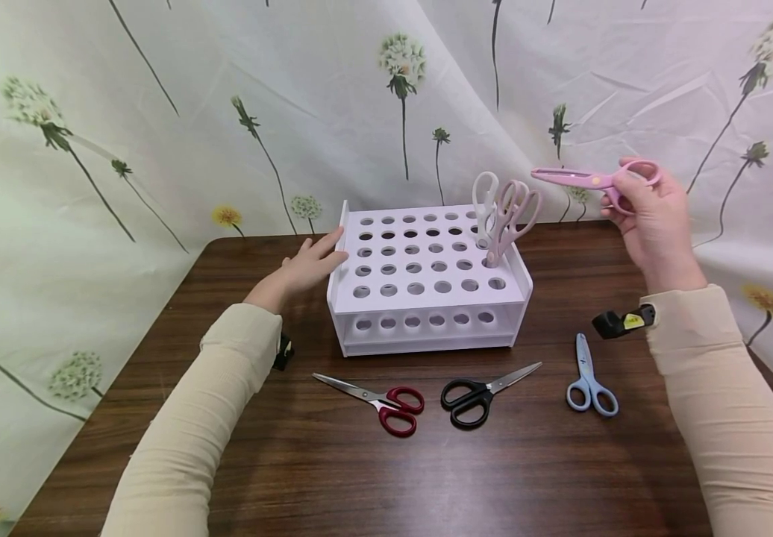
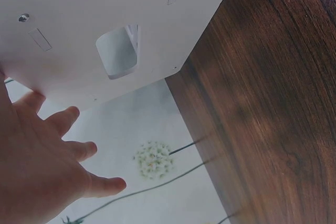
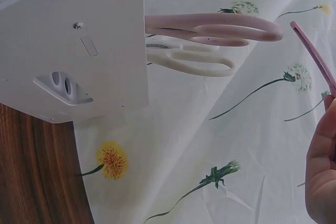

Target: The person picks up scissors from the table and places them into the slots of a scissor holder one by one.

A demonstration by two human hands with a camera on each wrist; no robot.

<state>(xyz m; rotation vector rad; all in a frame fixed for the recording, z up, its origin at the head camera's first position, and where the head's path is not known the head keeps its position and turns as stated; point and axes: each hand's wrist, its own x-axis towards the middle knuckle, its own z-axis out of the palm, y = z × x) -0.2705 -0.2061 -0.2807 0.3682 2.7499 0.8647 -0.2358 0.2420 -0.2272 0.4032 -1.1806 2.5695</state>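
Observation:
Up at the right, my right hand (image 1: 655,212) pinches a pair of pink scissors (image 1: 577,179) by the handles, blades pointing left. My left hand (image 1: 302,268), fingers spread, rests against the left side panel of a white rack (image 1: 427,294) with rows of round holes. In the left wrist view, the left hand's fingertips (image 2: 68,116) are right at the panel's edge. White-handled scissors (image 1: 483,190) and pale pink scissors (image 1: 504,231) stand handles up in holes at the rack's right side. The right wrist view shows only part of the right hand (image 3: 323,166).
In front of the rack lie red-handled scissors (image 1: 386,406) and black-handled scissors (image 1: 477,399). Light blue scissors (image 1: 586,380) lie further right, under the right forearm's left side. A dandelion-print cloth (image 1: 360,112) hangs behind the dark wooden table (image 1: 333,485).

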